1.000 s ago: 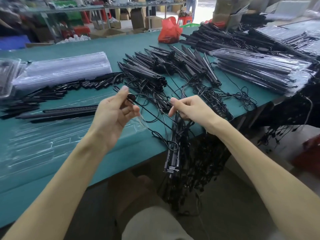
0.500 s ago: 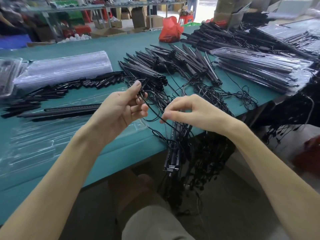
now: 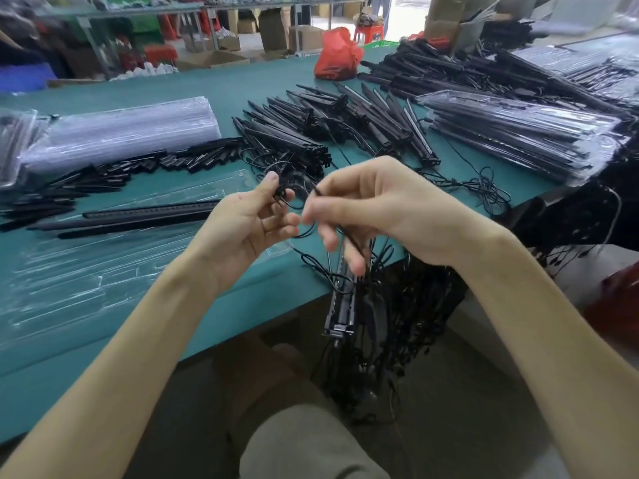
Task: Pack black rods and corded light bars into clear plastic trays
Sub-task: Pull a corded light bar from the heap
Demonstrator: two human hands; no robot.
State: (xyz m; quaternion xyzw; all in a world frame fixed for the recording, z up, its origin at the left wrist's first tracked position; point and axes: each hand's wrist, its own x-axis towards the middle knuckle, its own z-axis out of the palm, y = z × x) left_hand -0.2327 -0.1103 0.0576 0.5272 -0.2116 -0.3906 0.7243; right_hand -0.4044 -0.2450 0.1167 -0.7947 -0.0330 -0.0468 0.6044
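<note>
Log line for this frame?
left hand: holds looped cord | right hand: pinches cord | light bar: overhangs table edge | tray: partly filled

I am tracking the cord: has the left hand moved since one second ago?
Yes. The left hand moved right, toward the right hand, judged against the hanging light bar.

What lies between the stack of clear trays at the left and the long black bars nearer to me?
A row of short black rods lies there on the green table, shown in the head view.
</note>
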